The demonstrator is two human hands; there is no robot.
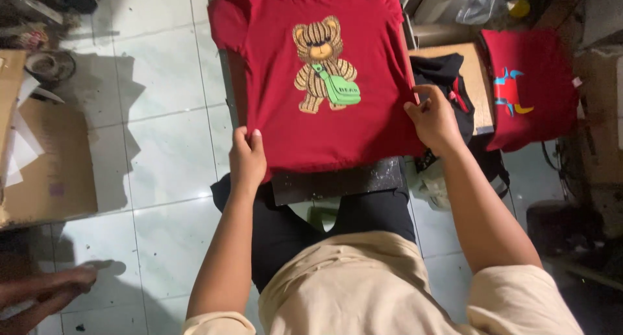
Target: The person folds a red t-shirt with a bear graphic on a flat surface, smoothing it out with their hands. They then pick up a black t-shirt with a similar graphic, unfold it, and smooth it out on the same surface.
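A red T-shirt with a printed teddy bear carrying a green bag lies spread over a dark flat press plate in front of me. My left hand pinches the shirt's lower left edge. On the right side, my right hand grips the shirt's edge at mid height. Both hands hold the fabric flat and taut over the plate.
A second red shirt with a blue and yellow print lies at the right, beside a black garment on a wooden board. Cardboard sits on the tiled floor at left. Another person's foot shows at lower left.
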